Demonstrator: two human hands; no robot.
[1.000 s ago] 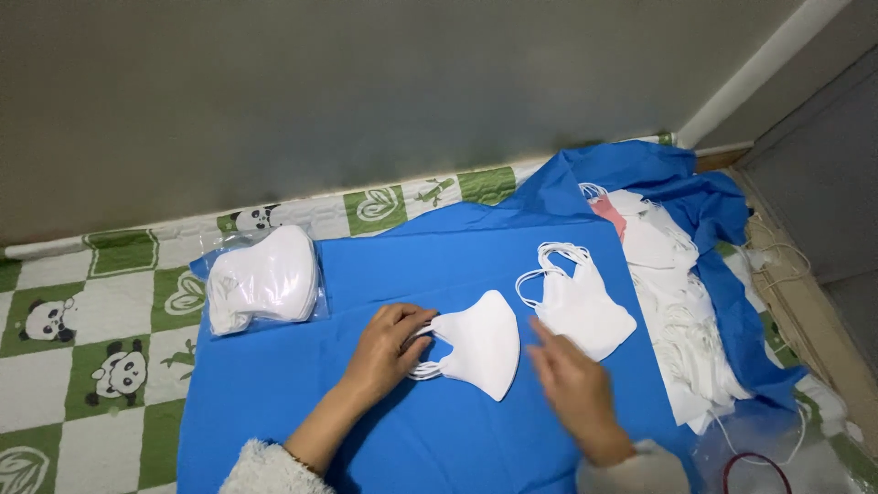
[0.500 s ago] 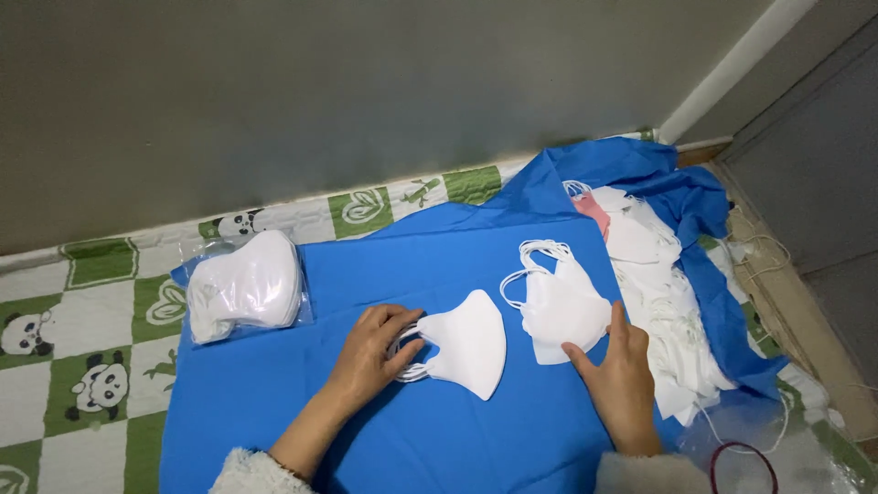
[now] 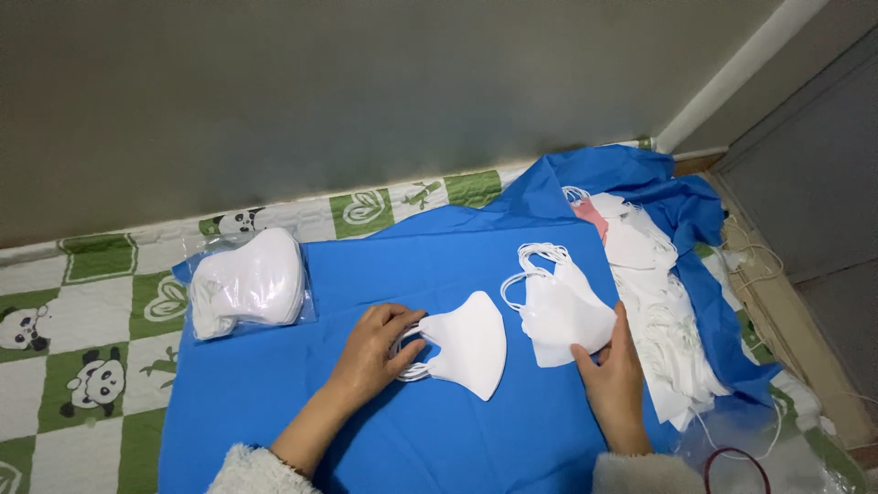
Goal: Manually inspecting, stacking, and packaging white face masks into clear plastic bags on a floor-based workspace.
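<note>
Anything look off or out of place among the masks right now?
One pink mask sits among the loose white masks heaped on the right. The blue cloth is rumpled there too. Otherwise nothing stands out.

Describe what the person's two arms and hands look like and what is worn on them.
Both hands are bare: no gloves, rings or watch show on the left hand or the right hand. Each forearm ends in a fluffy, off-white fleece cuff at the bottom edge of the picture, the left sleeve and the right sleeve. Nothing else is worn that can be seen.
</note>
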